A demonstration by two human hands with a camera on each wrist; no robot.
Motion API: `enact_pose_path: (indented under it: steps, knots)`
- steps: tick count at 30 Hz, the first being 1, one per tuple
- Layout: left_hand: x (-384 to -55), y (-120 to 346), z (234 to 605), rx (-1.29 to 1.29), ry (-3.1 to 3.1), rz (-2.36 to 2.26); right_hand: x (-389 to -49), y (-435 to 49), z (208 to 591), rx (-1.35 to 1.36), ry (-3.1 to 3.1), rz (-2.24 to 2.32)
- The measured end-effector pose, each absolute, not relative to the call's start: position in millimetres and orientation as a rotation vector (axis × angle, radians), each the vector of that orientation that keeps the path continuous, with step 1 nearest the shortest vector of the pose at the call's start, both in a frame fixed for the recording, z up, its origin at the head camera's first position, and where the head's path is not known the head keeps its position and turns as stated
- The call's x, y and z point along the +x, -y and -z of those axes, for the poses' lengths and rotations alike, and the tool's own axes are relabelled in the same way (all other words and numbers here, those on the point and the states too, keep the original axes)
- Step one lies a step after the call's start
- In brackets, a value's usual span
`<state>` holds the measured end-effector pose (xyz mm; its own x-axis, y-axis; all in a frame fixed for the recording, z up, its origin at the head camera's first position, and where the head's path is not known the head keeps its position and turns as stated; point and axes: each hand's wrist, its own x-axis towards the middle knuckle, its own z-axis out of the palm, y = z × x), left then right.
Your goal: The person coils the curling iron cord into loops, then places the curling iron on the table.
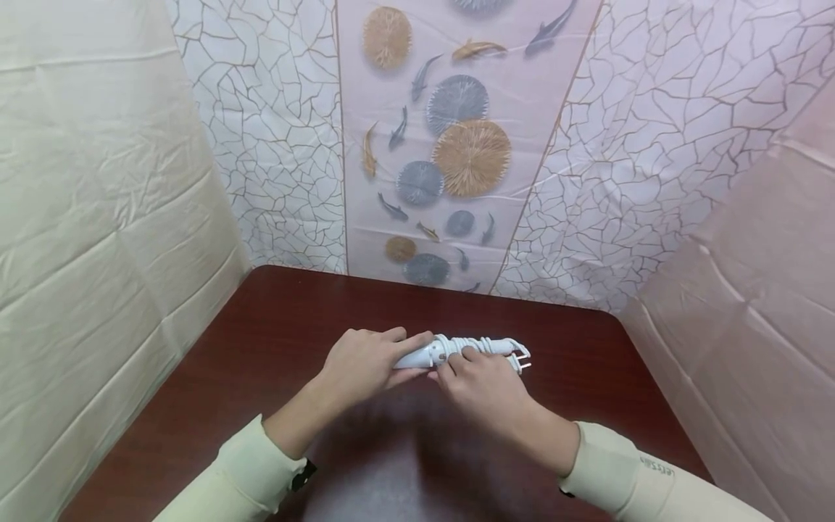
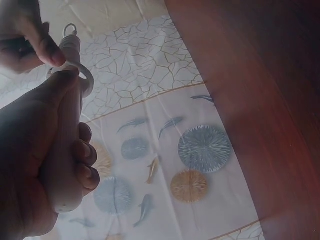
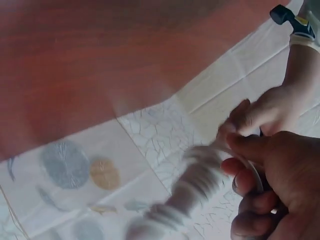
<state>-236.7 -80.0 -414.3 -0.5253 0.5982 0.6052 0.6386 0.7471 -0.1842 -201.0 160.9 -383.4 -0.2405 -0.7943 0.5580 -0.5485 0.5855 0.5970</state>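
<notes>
A white wand-shaped electric appliance (image 1: 420, 356) is held above the table, with its white cord (image 1: 464, 342) wound in several turns around the right-hand part. My left hand (image 1: 365, 360) grips the smooth, rounded end, fingers wrapped round it in the left wrist view. In the right wrist view, my right hand (image 3: 285, 185) pinches a length of cord (image 3: 254, 172) between thumb and curled fingers, close beside the left hand. A two-pin plug (image 1: 521, 362) sticks out at the right end, near a bent loop of cord. My right hand (image 1: 489, 384) hides part of the windings.
Below the hands lies a dark red-brown wooden table (image 1: 287, 312). A patterned cloth (image 1: 417, 217) with fish and round motifs hangs behind its far edge. Pale quilted cloth walls (image 1: 111, 239) close in the left and right sides.
</notes>
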Motion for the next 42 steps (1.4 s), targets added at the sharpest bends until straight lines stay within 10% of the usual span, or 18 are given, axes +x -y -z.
enact_pose_path:
  steps: [21,42]
  knots:
    - [-233,85,422,-1.012,2.227,0.070,-226,-170,334,1.636,1.922,0.429]
    - [-231,85,423,-1.154,2.145,-0.017,-275,-181,345,1.671,2.637,-0.802]
